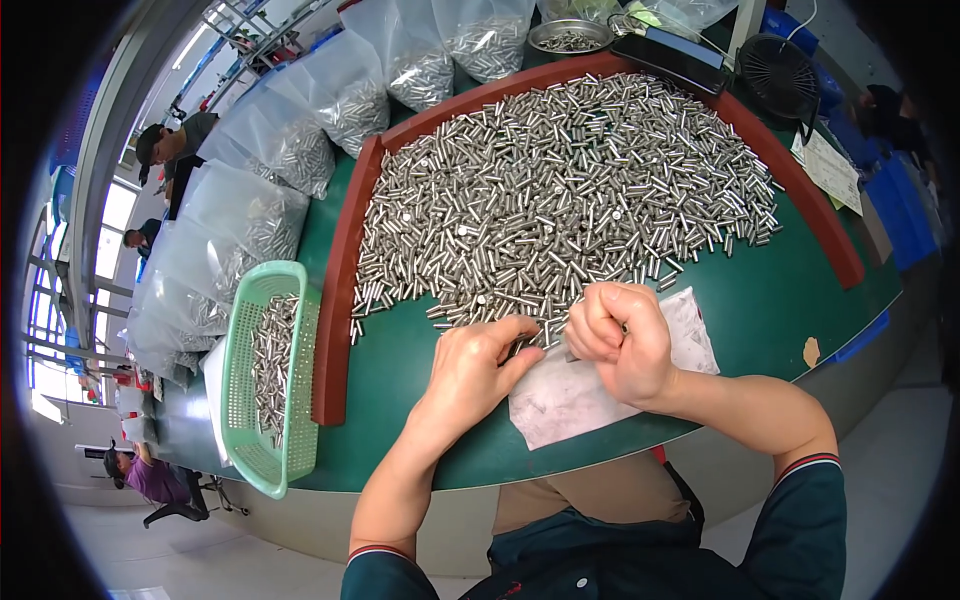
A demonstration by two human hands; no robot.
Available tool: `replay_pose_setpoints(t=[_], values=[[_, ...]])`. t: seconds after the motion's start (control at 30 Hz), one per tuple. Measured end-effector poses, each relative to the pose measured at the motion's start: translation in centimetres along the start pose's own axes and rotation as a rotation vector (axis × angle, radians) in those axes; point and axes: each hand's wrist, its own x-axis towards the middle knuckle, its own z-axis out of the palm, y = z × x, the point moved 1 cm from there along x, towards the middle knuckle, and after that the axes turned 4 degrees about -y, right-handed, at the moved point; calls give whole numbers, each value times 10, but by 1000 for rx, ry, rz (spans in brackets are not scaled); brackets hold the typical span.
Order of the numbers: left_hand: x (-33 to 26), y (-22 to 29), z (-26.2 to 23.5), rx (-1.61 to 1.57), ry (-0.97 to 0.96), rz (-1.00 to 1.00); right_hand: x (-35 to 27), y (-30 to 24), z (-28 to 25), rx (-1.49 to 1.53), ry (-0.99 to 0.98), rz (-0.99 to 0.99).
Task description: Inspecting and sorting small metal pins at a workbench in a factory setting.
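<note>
No words or numbers can be read here. The white rectangular paper sheet point(832, 172) at the right of the green desk point(750, 335), just outside the reddish-brown curved rail point(800, 195), bears fine dark lines that look like print, too small and blurred to make out. A small red mark point(513, 590) on the dark shirt front point(620, 572) is likewise too indistinct.
</note>
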Motion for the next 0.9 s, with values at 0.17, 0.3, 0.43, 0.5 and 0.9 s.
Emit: replay_pose_setpoints(t=[0.17, 0.3, 0.43, 0.5, 0.9], values=[[0, 3, 2, 33, -29, -44, -1, -3, 1, -15, -20, -37], [1, 3, 9, -14, 63, 72, 0, -6, 0, -14, -10, -37], [-2, 15, 3, -118, -113, -92, 1, -8, -4, 10, -1, -51], [-4, 18, 7, -78, -176, -58, 2, -10, -4, 20, -24, -38], [-4, 19, 12, -69, -154, -46, -2, -6, -5, 11, 0, 82]])
